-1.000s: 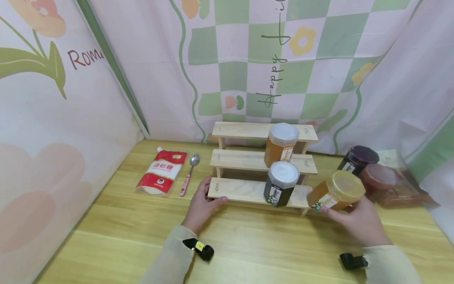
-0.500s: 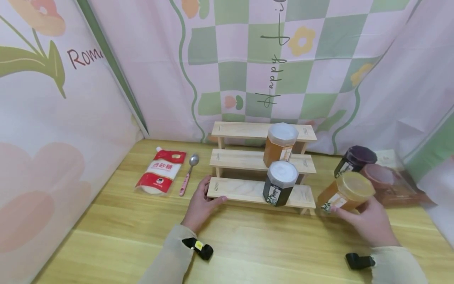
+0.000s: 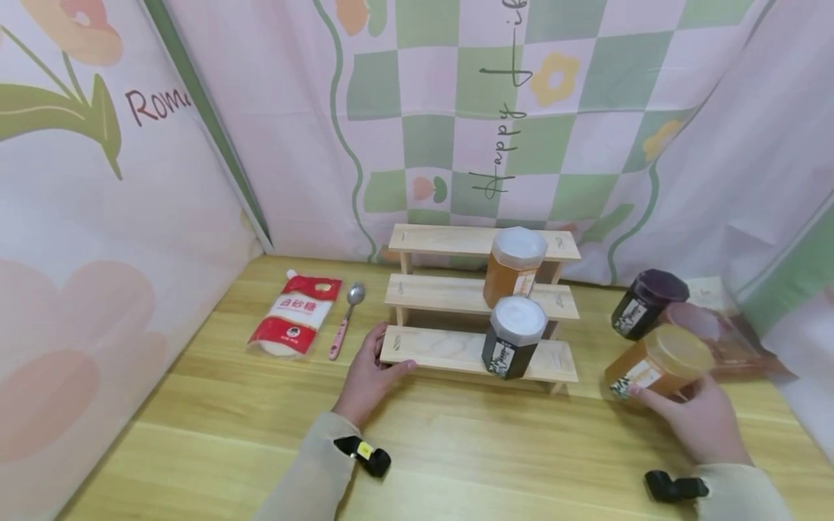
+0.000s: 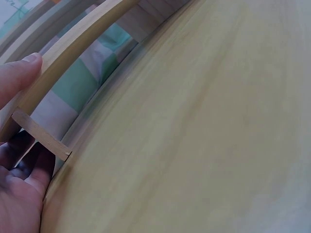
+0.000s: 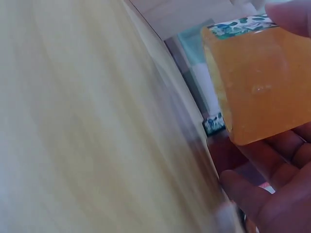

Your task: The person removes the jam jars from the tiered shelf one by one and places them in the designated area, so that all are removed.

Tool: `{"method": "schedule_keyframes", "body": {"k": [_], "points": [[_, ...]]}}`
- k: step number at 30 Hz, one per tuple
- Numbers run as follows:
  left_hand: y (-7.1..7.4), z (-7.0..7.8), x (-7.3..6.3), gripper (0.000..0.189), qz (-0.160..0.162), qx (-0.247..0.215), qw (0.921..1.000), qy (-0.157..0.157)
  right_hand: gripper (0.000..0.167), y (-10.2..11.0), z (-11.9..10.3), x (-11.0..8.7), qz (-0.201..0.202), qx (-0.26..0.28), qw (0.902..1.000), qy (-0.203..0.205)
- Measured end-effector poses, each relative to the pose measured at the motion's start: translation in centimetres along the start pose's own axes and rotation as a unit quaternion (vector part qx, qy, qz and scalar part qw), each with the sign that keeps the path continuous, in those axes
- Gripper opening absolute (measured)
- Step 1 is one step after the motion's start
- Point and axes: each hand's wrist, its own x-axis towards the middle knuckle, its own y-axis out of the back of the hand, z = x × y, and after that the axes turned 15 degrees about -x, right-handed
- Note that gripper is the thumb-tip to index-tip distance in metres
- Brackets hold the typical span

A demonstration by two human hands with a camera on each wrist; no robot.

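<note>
My left hand (image 3: 366,380) grips the left end of the lowest board of a three-step wooden shelf (image 3: 433,346). In the left wrist view the thumb (image 4: 30,65) lies on the board's edge and the other fingers are below it. To the right of the shelf, my right hand (image 3: 704,420) holds a tilted jar of orange contents (image 3: 641,370) with a yellow lid. The right wrist view shows this jar's flat base and orange side above the fingers (image 5: 272,167). A white-lidded dark jar (image 3: 511,347) stands on the lowest step, a white-lidded orange jar (image 3: 508,275) on the middle one.
Behind the held jar are a dark purple jar (image 3: 648,304), a reddish lidded jar (image 3: 693,322) and a brown clear pouch (image 3: 749,347). At left lie a red-and-white sugar bag (image 3: 296,316) and a spoon (image 3: 344,325). Printed curtains (image 3: 430,130) hang behind the table.
My right hand has carried the orange jar rightward and slightly toward me, away from the shelf's right end. The left hand stays on the shelf.
</note>
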Motion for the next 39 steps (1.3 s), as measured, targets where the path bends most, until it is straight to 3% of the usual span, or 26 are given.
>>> {"method": "schedule_keyframes", "body": {"k": [4, 10, 15, 19, 22, 25, 28, 33, 39], "points": [[0.2, -0.1, 0.0, 0.096, 0.001, 0.005, 1.0, -0.002, 0.072, 0.3, 0.7, 0.0, 0.005, -0.006, 0.9998, -0.02], [0.5, -0.4, 0.2, 0.099, 0.0, 0.012, 0.9999, -0.012, 0.06, 0.6, 1.4, 0.1, 0.024, -0.003, 0.9989, -0.039], [0.4, -0.3, 0.2, 0.1, -0.001, 0.01, 0.9999, -0.008, 0.065, 0.8, 1.9, -0.2, 0.035, -0.012, 0.9967, -0.072], [0.4, -0.4, 0.3, 0.099, -0.001, 0.011, 0.9999, -0.009, 0.059, 1.0, 2.6, -0.4, 0.045, -0.006, 0.9945, -0.094], [0.4, -0.4, 0.3, 0.098, 0.0, 0.012, 0.9999, -0.008, 0.049, 1.0, 3.0, -0.6, 0.059, 0.015, 0.9936, -0.095], [0.4, -0.4, 0.3, 0.098, 0.0, 0.014, 0.9999, -0.006, 0.05, 1.0, 3.2, -0.8, 0.069, 0.036, 0.993, -0.088], [0.3, -0.4, 0.2, 0.099, 0.0, 0.014, 0.9999, -0.005, 0.048, 1.2, 3.3, -0.8, 0.067, 0.006, 0.9933, -0.094], [0.2, -0.3, 0.2, 0.099, -0.001, 0.012, 0.9999, -0.004, 0.061, 1.6, 4.0, -0.5, 0.054, -0.042, 0.9931, -0.095], [0.2, -0.3, 0.1, 0.099, -0.001, 0.016, 0.9999, -0.003, 0.05, 1.6, 4.3, -0.6, 0.043, 0.025, 0.996, -0.074]]}}
